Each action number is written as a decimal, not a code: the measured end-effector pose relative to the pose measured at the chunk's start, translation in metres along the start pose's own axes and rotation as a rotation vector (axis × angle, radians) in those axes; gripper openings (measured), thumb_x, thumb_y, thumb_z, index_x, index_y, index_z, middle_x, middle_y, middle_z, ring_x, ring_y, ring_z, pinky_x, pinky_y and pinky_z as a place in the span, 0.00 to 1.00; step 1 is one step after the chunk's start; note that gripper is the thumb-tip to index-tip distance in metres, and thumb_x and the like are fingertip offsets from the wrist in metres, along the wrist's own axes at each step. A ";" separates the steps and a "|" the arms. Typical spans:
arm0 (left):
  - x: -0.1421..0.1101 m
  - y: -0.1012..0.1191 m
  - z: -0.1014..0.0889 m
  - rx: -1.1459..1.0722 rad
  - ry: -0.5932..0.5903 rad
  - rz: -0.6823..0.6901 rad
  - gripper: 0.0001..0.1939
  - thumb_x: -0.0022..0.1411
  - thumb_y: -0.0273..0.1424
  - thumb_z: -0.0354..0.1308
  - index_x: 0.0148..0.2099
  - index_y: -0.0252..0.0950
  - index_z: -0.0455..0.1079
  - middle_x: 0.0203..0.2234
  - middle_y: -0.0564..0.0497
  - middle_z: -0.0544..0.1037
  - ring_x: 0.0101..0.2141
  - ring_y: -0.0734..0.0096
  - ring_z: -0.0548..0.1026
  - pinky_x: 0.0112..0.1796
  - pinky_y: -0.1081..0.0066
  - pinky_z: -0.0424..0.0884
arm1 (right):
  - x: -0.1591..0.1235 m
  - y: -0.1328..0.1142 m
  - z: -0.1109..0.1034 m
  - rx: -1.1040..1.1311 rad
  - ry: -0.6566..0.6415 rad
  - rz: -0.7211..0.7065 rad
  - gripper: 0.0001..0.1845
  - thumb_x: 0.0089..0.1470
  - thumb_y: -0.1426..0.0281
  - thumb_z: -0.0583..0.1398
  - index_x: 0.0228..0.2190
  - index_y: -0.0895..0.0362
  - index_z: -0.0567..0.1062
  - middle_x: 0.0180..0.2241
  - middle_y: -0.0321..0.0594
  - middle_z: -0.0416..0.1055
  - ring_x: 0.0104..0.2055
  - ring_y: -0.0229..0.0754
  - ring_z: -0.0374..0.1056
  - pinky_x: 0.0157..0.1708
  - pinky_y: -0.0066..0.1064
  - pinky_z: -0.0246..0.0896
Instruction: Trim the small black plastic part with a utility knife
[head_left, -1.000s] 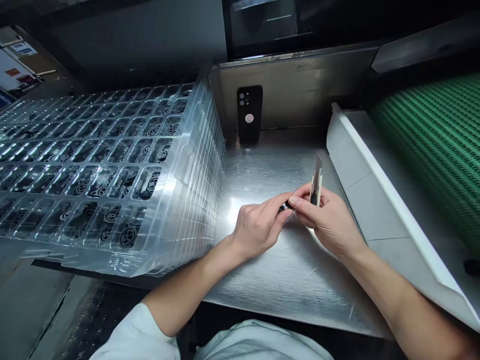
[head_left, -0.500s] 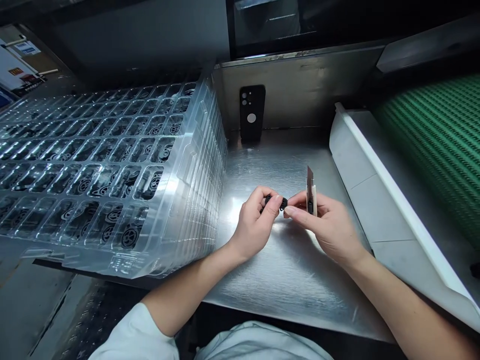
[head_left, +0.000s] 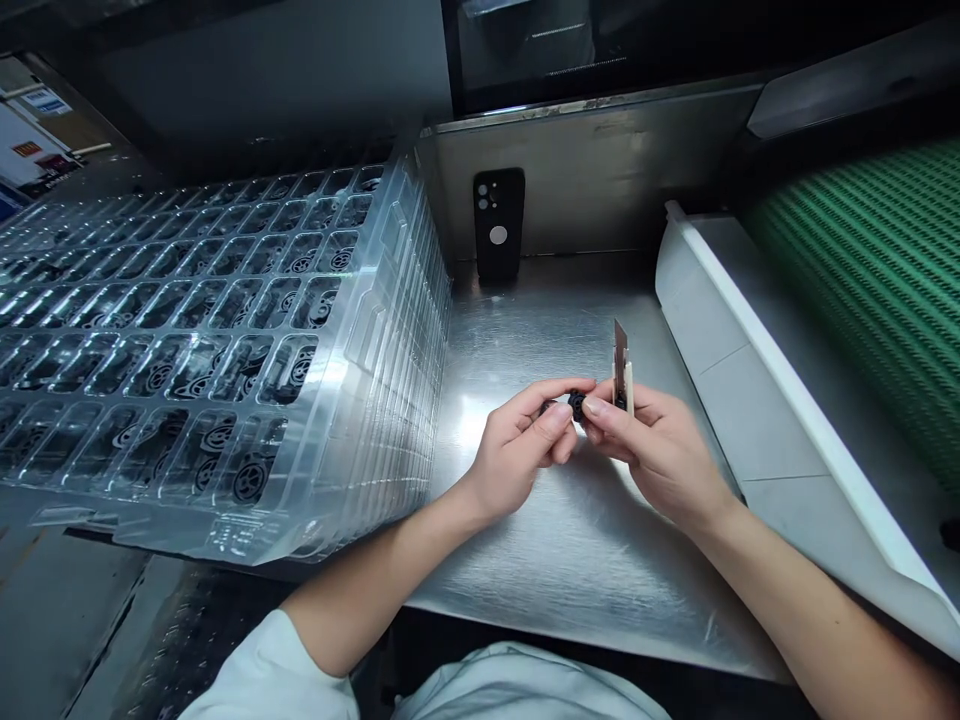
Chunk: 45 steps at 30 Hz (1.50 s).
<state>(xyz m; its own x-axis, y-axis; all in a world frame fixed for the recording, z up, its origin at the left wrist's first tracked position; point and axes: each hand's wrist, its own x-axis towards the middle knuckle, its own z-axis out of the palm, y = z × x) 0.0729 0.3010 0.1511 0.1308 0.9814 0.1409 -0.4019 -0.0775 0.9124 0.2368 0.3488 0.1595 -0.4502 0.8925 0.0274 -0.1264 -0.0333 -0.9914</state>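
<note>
Small black part [head_left: 576,403] — round, ribbed-looking, too small to make out further — pinched between the fingertips of both hands, held just above the steel bench [head_left: 570,540]. Half a second back the hands stood slightly apart, with the part at the left fingertips alone; now they have closed together and the right thumb meets it too. Judged: the part is being turned or checked between the two hands, not put down.

Left hand [head_left: 517,450] — thumb and forefinger closed narrow on the part. Right hand [head_left: 660,450] — touches the part while gripping a utility knife [head_left: 622,372], blade upright and clear of it.

Outward: stack of clear blister trays [head_left: 225,340] at left, similar black parts in the pockets. Black phone [head_left: 498,222] leaning on the back wall. White chute [head_left: 750,360] and green belt [head_left: 870,290] at right.
</note>
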 end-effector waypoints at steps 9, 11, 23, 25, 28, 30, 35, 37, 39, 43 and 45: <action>0.005 -0.003 0.002 -0.110 0.013 -0.045 0.20 0.71 0.41 0.62 0.56 0.31 0.74 0.25 0.52 0.76 0.16 0.84 0.54 0.19 0.77 0.48 | -0.003 -0.006 0.003 -0.341 0.058 -0.205 0.25 0.69 0.50 0.63 0.26 0.54 0.77 0.24 0.37 0.70 0.27 0.42 0.63 0.29 0.32 0.58; 0.005 -0.002 0.002 -0.159 0.017 -0.057 0.19 0.71 0.41 0.63 0.55 0.32 0.74 0.25 0.52 0.76 0.16 0.85 0.53 0.18 0.77 0.46 | -0.004 -0.008 0.005 -0.471 0.070 -0.297 0.28 0.72 0.51 0.60 0.23 0.53 0.75 0.23 0.36 0.68 0.25 0.41 0.60 0.28 0.33 0.55; 0.003 0.019 0.004 -0.233 0.171 0.016 0.19 0.71 0.42 0.63 0.56 0.34 0.72 0.25 0.56 0.71 0.16 0.87 0.49 0.20 0.77 0.41 | -0.001 0.002 -0.005 -0.818 0.108 -0.545 0.25 0.77 0.56 0.53 0.29 0.54 0.71 0.25 0.36 0.62 0.26 0.41 0.58 0.28 0.36 0.50; 0.002 0.019 0.005 -0.235 0.179 0.031 0.18 0.72 0.42 0.63 0.56 0.35 0.71 0.24 0.57 0.71 0.17 0.87 0.48 0.20 0.77 0.42 | -0.001 0.004 -0.004 -0.848 0.104 -0.552 0.24 0.77 0.58 0.54 0.27 0.54 0.68 0.24 0.34 0.59 0.24 0.40 0.56 0.28 0.35 0.48; 0.002 0.019 0.005 -0.234 0.201 0.052 0.18 0.72 0.42 0.63 0.55 0.35 0.71 0.23 0.58 0.69 0.17 0.86 0.49 0.20 0.77 0.43 | -0.002 0.005 -0.003 -0.876 0.118 -0.578 0.24 0.76 0.61 0.54 0.26 0.54 0.65 0.24 0.33 0.57 0.23 0.39 0.53 0.27 0.35 0.46; 0.003 0.019 0.006 -0.236 0.210 0.066 0.18 0.71 0.42 0.63 0.55 0.35 0.71 0.22 0.58 0.68 0.18 0.85 0.50 0.20 0.77 0.43 | -0.001 0.006 -0.003 -0.885 0.115 -0.599 0.23 0.76 0.61 0.54 0.27 0.54 0.65 0.24 0.33 0.57 0.23 0.39 0.53 0.27 0.35 0.46; 0.002 0.019 0.006 -0.234 0.213 0.061 0.19 0.71 0.42 0.64 0.55 0.34 0.72 0.22 0.58 0.67 0.18 0.85 0.49 0.20 0.77 0.42 | -0.001 0.006 -0.003 -0.899 0.119 -0.597 0.24 0.76 0.60 0.54 0.26 0.54 0.65 0.24 0.33 0.57 0.23 0.39 0.53 0.27 0.35 0.45; 0.001 0.019 0.006 -0.232 0.218 0.050 0.19 0.70 0.42 0.65 0.55 0.34 0.72 0.22 0.58 0.67 0.18 0.85 0.49 0.20 0.77 0.42 | -0.001 0.006 -0.003 -0.907 0.130 -0.600 0.25 0.76 0.59 0.54 0.26 0.54 0.64 0.23 0.33 0.56 0.23 0.39 0.53 0.27 0.35 0.45; 0.001 0.019 0.006 -0.232 0.222 0.047 0.20 0.70 0.42 0.65 0.55 0.34 0.72 0.21 0.58 0.67 0.18 0.85 0.49 0.20 0.77 0.42 | -0.001 0.005 -0.003 -0.901 0.121 -0.602 0.25 0.77 0.59 0.54 0.25 0.54 0.63 0.23 0.33 0.56 0.23 0.39 0.52 0.27 0.35 0.45; 0.001 0.020 0.006 -0.222 0.225 0.032 0.21 0.69 0.44 0.66 0.55 0.34 0.73 0.21 0.58 0.66 0.18 0.84 0.50 0.21 0.76 0.42 | -0.001 0.005 -0.002 -0.898 0.117 -0.599 0.26 0.77 0.59 0.53 0.25 0.54 0.62 0.23 0.33 0.56 0.23 0.39 0.52 0.27 0.36 0.45; 0.001 0.021 0.006 -0.219 0.230 0.028 0.22 0.68 0.44 0.66 0.55 0.34 0.73 0.21 0.58 0.65 0.18 0.84 0.50 0.21 0.76 0.42 | -0.001 0.005 -0.002 -0.908 0.124 -0.608 0.26 0.77 0.59 0.53 0.25 0.54 0.62 0.23 0.33 0.56 0.22 0.39 0.52 0.26 0.36 0.44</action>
<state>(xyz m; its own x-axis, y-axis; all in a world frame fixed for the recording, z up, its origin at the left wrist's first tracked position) 0.0704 0.2994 0.1724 -0.0815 0.9953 0.0515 -0.5910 -0.0899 0.8016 0.2383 0.3488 0.1543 -0.4346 0.6888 0.5803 0.4234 0.7249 -0.5433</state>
